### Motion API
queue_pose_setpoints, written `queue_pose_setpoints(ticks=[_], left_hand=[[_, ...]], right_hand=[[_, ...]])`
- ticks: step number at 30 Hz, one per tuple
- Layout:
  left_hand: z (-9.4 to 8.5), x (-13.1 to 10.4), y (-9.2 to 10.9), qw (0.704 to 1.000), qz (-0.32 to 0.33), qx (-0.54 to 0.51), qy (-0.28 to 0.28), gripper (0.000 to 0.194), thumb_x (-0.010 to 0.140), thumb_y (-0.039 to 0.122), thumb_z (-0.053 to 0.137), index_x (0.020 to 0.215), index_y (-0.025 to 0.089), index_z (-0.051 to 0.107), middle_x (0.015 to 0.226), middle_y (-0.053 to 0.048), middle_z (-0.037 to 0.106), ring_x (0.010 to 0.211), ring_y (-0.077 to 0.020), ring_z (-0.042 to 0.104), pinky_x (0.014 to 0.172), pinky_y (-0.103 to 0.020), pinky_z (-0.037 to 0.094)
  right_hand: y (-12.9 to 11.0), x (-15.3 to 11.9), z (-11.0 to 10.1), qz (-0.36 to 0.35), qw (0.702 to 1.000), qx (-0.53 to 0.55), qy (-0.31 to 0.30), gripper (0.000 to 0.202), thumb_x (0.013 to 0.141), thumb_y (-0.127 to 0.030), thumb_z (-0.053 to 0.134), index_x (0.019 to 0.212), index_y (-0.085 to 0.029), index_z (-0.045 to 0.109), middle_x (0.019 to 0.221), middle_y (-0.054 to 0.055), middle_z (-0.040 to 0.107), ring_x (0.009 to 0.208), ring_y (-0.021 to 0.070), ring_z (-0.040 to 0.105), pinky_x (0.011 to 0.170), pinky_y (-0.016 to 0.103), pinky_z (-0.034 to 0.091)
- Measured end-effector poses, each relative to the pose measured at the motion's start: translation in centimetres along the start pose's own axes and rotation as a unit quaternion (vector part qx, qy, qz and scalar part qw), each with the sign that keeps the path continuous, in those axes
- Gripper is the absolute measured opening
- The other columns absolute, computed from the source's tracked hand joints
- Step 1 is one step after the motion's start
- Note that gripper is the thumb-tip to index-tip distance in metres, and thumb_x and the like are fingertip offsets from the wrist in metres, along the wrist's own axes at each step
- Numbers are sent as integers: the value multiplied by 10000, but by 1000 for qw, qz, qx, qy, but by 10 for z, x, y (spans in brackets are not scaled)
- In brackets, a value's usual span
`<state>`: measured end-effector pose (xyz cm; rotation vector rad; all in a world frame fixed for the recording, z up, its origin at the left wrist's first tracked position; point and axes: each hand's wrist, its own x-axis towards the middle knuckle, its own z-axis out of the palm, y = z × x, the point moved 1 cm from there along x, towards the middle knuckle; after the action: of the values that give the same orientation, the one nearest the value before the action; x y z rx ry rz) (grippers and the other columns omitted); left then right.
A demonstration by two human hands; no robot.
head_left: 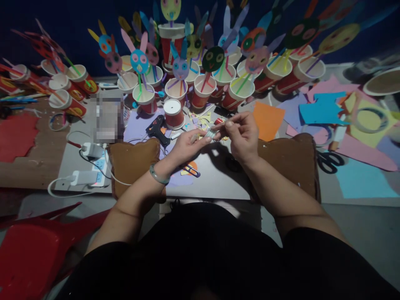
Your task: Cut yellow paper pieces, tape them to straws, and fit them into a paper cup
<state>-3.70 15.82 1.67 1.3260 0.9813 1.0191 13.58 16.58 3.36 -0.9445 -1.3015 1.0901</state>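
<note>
Both hands meet above the middle of the table. My left hand is closed on a small pale piece that lies between its thumb and fingers. From the right, my right hand reaches to the same spot with thumb and forefinger pinched; whatever is between them is too small to name. Behind the hands are coloured paper scraps and an upturned red-and-white cup. A black glue gun lies left of that cup. An orange paper sheet is to the right.
Several cups with paper rabbit heads on straws, such as one with a blue head, line the back. Brown cushions lie under both forearms. Black scissors are at right; a power strip with cables is at left, a red chair below.
</note>
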Motion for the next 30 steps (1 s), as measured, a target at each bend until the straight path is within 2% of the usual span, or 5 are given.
queue_pose_setpoints(ticks=[3,8,15,24,30], left_hand=[[1,-1,4,1000,-18,-2,-15,515,775,655,714,827,147,651,652,18,566,580,-75,460,550,-228,321],[-1,-3,10,999,-17,-2,-46,477,795,625,710,752,165,591,566,61,429,541,-67,366,535,-236,264],[-5,-5,15,995,-31,-7,-98,449,805,593,717,794,158,604,559,73,406,512,-55,350,520,-238,248],[-5,-7,18,990,-60,-41,-123,412,809,547,740,868,152,639,556,74,416,482,-46,324,485,-240,211],[-5,-6,24,986,-82,-93,-113,424,764,540,788,846,151,638,544,81,405,483,-43,317,488,-236,211]], right_hand=[[0,-2,1,10,1000,5,-22,383,895,-590,664,935,-276,449,806,-10,713,675,156,719,605,313,596],[-1,-1,-1,40,998,19,-34,410,891,-597,666,944,-276,417,831,-11,710,661,143,709,559,283,567],[-1,7,-7,63,997,35,-22,499,861,-694,632,934,-281,362,707,-41,703,543,141,686,466,239,475],[5,15,-19,134,989,59,-31,524,823,-711,660,951,-295,370,730,-47,737,554,146,686,453,242,478],[-7,19,-22,91,995,36,11,483,787,-646,744,914,-290,443,738,-29,696,584,140,665,437,238,429]])
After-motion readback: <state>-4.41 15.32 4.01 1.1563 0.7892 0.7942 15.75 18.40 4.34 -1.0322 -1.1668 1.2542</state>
